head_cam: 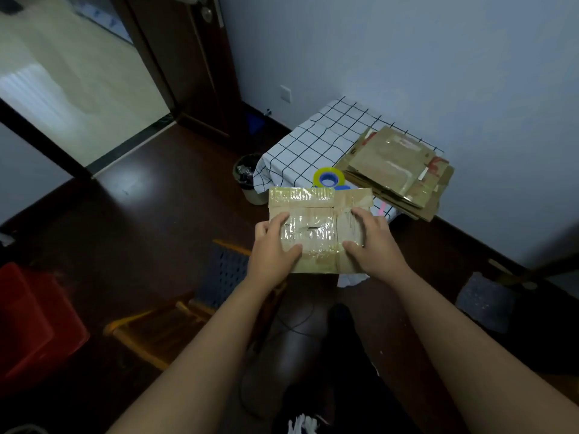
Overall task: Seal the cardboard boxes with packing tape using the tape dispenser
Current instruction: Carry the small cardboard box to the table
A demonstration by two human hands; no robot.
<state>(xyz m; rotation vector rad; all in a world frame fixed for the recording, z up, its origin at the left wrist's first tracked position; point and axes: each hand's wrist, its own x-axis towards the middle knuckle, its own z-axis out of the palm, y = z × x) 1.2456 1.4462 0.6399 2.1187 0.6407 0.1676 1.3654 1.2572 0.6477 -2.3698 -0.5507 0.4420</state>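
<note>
Box: cardboard box, flattened-looking and patched with glossy old tape, held up in front of the worktop, its far edge just before the tape roll.
Left hand: left hand grips the box's left side, thumb curled over the taped face, fingers along the edge.
Right hand: right hand grips the box's right side, thumb on the face, fingers curled over the top right part.
Tape dispenser: tape dispenser, blue with a yellowish roll, sits on the worktop just behind the box, partly hidden by it.
Worktop: covered by a white cloth with a dark grid.
Stack: flattened cardboard boxes piled on the worktop's right part, near the wall, overhanging the edge.
Bin: small waste bin on the floor just left of the worktop, lined with a dark bag; what is inside cannot be made out.
Crate: red crate on the floor at far left, contents not visible.
Chair: wooden chair below the arms.
</note>
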